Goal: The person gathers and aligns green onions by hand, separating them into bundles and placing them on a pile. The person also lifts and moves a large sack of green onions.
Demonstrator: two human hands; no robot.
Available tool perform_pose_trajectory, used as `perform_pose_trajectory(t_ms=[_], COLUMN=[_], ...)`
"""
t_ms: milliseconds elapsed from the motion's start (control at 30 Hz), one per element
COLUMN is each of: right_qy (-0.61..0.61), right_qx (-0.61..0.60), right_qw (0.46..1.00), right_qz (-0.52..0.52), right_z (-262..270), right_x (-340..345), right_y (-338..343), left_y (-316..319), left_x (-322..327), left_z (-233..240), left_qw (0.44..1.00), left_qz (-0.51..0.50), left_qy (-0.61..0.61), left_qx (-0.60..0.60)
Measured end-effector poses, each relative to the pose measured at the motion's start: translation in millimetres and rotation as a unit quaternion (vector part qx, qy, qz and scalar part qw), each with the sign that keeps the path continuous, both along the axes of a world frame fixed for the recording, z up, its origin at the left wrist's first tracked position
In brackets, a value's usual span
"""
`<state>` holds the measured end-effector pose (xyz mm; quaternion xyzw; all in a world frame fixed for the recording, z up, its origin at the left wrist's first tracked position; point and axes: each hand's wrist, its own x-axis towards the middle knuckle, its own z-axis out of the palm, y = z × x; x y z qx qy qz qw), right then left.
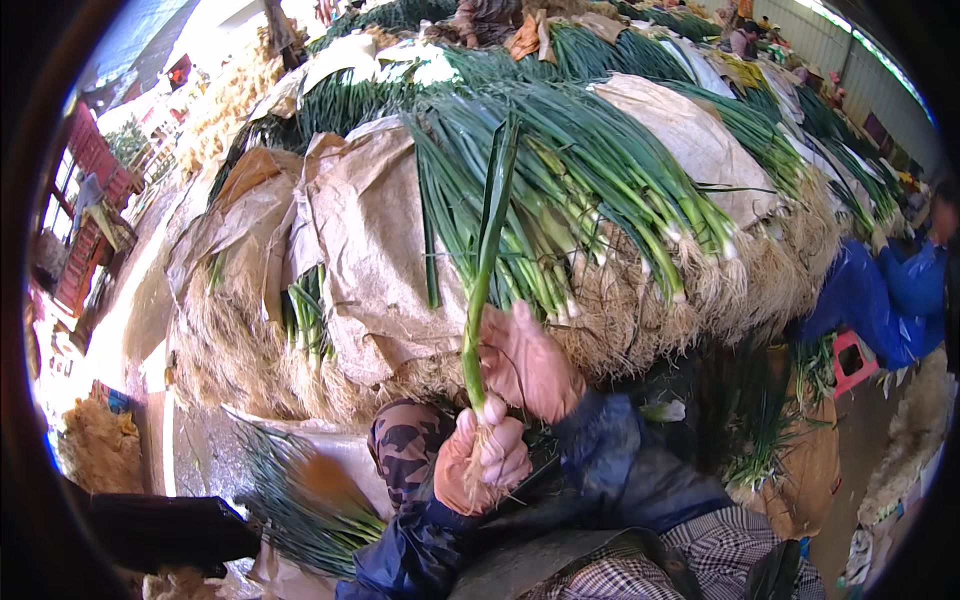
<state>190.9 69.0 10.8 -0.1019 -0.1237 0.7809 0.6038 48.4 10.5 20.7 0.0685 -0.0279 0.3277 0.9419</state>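
Observation:
My left hand point(482, 466) is closed around the pale root end of a single green onion point(474, 345), low before me. The stalk stands nearly upright, and its dark leaves reach up over the heap. Close against the stalk's right side is my right hand point(534, 364), its fingertips pointing upward. A thin dark strand crosses that hand, and part of its fingers lies behind the stalk. Whether it grips anything is not clear. Behind both hands lies a big pile of green onions point(555, 202), with the bushy dry roots point(637, 300) facing me.
Tan woven sheets point(375, 225) cover parts of the heap. Loose green onions point(322, 495) lie at lower left, beside my camouflage-clad knee point(411, 450). On the right are a pink plastic stool point(853, 364) and a person in blue point(911, 277). Other people work at the back.

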Motion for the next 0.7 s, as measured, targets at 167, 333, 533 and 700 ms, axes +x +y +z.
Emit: perform_pose_trajectory(t_ms=[167,333,533,700], right_qy=[0.064,0.041,-0.188,-0.394], right_qx=[0.021,0.027,0.115,0.088], right_qw=[0.996,0.995,0.968,0.882], right_qz=[0.067,0.086,-0.119,-0.242], right_z=[-6.6,-3.2,7.8,-22.8], right_x=[-9.9,-21.0,-31.5,-47.8], right_y=[3.1,4.0,38.0,-4.6], left_y=[-2.1,8.6,2.0,10.3], left_x=[-0.4,-8.9,-1.1,-15.6], left_z=[-1.3,1.4,-1.0,-2.3], left_qw=[0.998,0.999,0.999,0.997], left_qz=[-0.004,0.037,0.031,0.046], left_qy=[0.022,0.002,-0.009,0.036], left_qx=[0.056,0.040,0.034,0.044])
